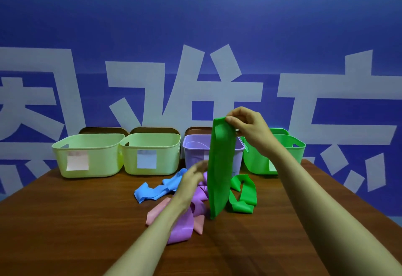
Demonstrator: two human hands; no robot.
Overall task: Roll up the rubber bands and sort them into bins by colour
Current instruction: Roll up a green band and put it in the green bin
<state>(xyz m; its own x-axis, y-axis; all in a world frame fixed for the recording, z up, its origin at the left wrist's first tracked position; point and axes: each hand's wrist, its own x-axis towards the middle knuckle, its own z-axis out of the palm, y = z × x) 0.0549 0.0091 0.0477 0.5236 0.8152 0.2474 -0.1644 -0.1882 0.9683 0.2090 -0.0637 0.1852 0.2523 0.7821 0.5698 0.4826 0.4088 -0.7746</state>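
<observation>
both hands work over the bench (87, 221): my right hand (250, 130) pinches the top edge of the green band (219, 167), which hangs toward the bench. my left hand (192, 180) is blurred beside it, so i cannot tell its grip. i'd smooth it flat, roll tightly from one end, then use the green bin (291, 151). paper notes (146, 159) show no legible writing; wall characters (134, 84) are cropped.

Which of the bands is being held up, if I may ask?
The long green band, pinched at its top by the right hand; the others lie on the table.
</observation>
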